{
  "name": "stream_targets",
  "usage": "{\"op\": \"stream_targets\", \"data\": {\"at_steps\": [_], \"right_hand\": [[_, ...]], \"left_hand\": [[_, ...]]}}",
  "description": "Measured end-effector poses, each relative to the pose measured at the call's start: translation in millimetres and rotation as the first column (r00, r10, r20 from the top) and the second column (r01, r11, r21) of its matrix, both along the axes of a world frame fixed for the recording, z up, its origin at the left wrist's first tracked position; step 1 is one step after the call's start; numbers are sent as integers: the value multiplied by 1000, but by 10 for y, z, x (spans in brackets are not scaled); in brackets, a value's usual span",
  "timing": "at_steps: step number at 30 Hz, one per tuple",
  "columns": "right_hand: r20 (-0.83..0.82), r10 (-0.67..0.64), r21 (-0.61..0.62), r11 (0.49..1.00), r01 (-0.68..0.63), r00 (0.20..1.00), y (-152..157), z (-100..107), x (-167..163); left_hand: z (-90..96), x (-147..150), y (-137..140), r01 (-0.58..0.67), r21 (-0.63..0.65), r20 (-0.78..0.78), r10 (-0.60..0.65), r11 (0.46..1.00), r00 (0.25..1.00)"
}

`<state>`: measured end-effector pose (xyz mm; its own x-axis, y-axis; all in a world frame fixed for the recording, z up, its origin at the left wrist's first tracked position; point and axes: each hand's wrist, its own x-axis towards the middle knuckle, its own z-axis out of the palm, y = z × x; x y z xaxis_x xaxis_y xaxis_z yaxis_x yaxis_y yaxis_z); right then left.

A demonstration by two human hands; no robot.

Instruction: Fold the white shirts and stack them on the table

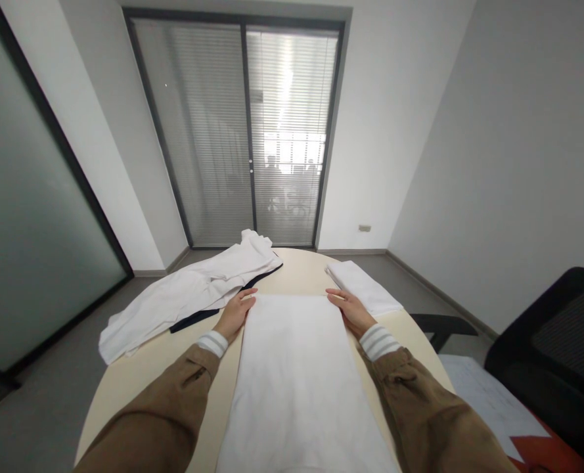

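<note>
We look down at a pale round table (299,270). A white cloth (296,387) lies smooth down its middle, far edge straight across, near end running out of view below us.

We judge it light and soft, limp rather than stiff, not fragile, and unlikely to slip from bare fingers; it would crease or sag if lifted from one place only. The two far corners look the best places to take hold, as the edge can be kept taut between them.

Our left hand (235,314) and right hand (351,311) are there, each in a narrow pinch on its own corner. We cannot tell how firmly they press, nor how much fabric is tucked beneath the fingers. Both arms reach forward, roughly mirrored, in brown sleeves (161,401) with striped cuffs, the hands low and turned inward, fingertips toward each other.

Beyond the left hand sprawls a rumpled white garment (188,289), with a dark fabric (196,320) showing from under it. Just beyond the right hand lies a folded white piece (368,289); a black chair (562,348) stands farther right.
</note>
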<state>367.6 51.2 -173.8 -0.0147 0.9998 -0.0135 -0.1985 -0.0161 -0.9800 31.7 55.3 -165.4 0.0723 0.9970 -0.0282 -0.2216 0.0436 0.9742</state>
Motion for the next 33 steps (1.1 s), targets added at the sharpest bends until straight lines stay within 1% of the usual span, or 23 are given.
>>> {"op": "stream_targets", "data": {"at_steps": [3, 5, 6, 8, 10, 12, 14, 16, 18, 20, 22, 24, 25, 27, 29, 30, 31, 33], "right_hand": [[-68, -39, -50, 998, 36, 997, -12, 39, -29], [-90, -44, -59, 998, 39, 995, -39, 69, -61], [-91, -20, -68, 998, 14, 996, -59, 82, -78], [-84, 75, -76, 994, -81, 994, -105, 103, -109], [-80, 160, -49, 985, -164, 984, -142, 118, -131], [-80, 165, 2, 986, -165, 983, -156, 127, -142], [-70, 117, 29, 993, -115, 991, -148, 130, -142], [-66, 77, 30, 997, -75, 995, -136, 131, -135], [-73, 69, 11, 998, -68, 995, -140, 134, -130], [-81, 122, -22, 992, -125, 989, -169, 140, -132], [-86, 221, -50, 973, -226, 972, -214, 151, -145], [-94, 283, -47, 956, -288, 955, -254, 164, -163], [-100, 285, -32, 957, -289, 953, -267, 171, -171], [-114, 243, 5, 970, -244, 963, -274, 185, -180], [-129, 190, 23, 982, -189, 973, -263, 197, -178], [-132, 171, 22, 985, -170, 976, -255, 202, -173], [-132, 158, 16, 987, -158, 979, -249, 207, -166], [-124, 152, -2, 988, -154, 981, -248, 217, -155]], "left_hand": [[10, 47, -4, -45, 14, 53, 44, 999, 998], [49, 91, -30, -61, 36, 87, 57, 998, 995], [74, 111, -48, -68, 51, 100, 63, 996, 993], [124, 141, -89, -90, 90, 112, 79, 992, 991], [159, 158, -127, -100, 109, 138, 85, 989, 987], [170, 170, -159, -61, 91, 160, 46, 994, 986], [163, 187, -186, 21, 59, 160, -30, 998, 987], [152, 210, -205, 79, 54, 151, -86, 995, 985], [152, 233, -212, 78, 70, 164, -89, 994, 983], [165, 245, -208, 44, 83, 195, -59, 996, 979], [183, 237, -199, 9, 82, 223, -27, 997, 974], [194, 215, -198, 2, 70, 238, -19, 998, 971], [193, 201, -204, 24, 61, 236, -38, 998, 971], [176, 178, -225, 107, 48, 210, -115, 993, 971], [143, 169, -251, 198, 48, 153, -203, 979, 967], [124, 171, -261, 220, 55, 119, -225, 974, 967], [109, 178, -267, 221, 68, 85, -227, 973, 970], [93, 197, -271, 172, 98, 29, -176, 980, 984]]}}
